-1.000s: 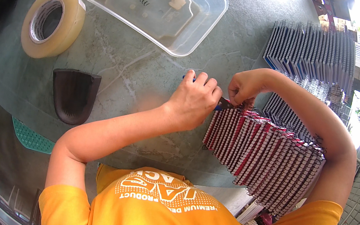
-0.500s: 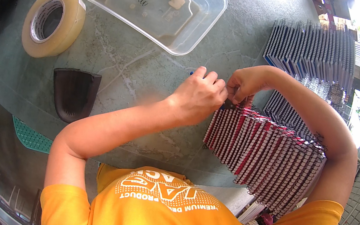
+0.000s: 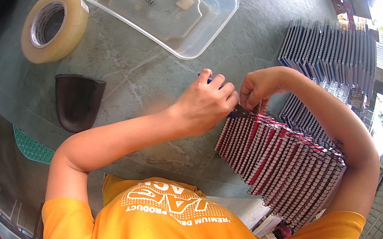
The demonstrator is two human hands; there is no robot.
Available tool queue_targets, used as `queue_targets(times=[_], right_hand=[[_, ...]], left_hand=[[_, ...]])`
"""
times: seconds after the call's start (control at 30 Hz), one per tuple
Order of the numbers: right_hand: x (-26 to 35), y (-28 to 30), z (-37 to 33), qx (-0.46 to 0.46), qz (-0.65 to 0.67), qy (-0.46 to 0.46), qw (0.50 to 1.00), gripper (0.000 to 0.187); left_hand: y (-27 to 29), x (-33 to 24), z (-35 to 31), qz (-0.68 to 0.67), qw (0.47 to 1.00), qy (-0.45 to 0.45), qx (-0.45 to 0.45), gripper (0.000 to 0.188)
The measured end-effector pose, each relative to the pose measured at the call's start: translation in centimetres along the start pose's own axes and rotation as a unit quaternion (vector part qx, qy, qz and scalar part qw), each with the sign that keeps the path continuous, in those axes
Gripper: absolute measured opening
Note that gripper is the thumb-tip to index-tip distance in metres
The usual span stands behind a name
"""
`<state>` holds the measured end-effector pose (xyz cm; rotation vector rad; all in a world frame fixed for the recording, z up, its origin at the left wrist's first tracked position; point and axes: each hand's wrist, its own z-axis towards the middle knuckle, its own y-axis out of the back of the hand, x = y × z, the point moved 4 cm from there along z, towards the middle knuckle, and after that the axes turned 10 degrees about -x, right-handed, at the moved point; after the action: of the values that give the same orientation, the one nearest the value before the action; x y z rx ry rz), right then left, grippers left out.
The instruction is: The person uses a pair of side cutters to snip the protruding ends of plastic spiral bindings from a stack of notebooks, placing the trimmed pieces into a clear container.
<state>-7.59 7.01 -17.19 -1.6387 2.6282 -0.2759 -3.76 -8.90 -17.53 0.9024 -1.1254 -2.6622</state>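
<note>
My left hand (image 3: 205, 103) is wrapped round blue-handled pliers (image 3: 239, 111); their dark jaws reach the far left corner of a row of spiral-bound notebooks (image 3: 280, 165). Whether the jaws grip a wire is too small to tell. These notebooks stand packed together, coils facing up, with white and red edges showing between the dark wires. Just right of the jaws, my right hand (image 3: 261, 91) has its fingers pinched together at the coil ends. What lies between those fingertips is hidden. My right forearm arches over the row.
Farther right stand more wire-bound notebooks (image 3: 327, 53) with blue edges. A clear plastic tub (image 3: 163, 43) at the back holds a few cut coil pieces. To the left are a wide roll of tape (image 3: 73, 35) and a dark curved piece (image 3: 76, 102). The table edge curves along the front.
My left fingers have spread a little on the pliers, and more of the blue handle and dark jaws shows. My right hand stays at the same corner of the notebooks.
</note>
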Motion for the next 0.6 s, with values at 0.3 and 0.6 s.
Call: queue_targets(times=[0.3, 0.6], right_hand=[[0.3, -0.3, -0.5, 0.008, -0.046, -0.003, 0.999, 0.023], [-0.1, -0.1, -0.4, 0.014, -0.051, -0.033, 0.998, 0.024]], left_hand=[[-2.0, -0.2, -0.6, -0.082, 0.985, 0.061, 0.136, 0.022], [0.7, -0.7, -0.1, -0.017, 1.000, 0.010, -0.015, 0.025]])
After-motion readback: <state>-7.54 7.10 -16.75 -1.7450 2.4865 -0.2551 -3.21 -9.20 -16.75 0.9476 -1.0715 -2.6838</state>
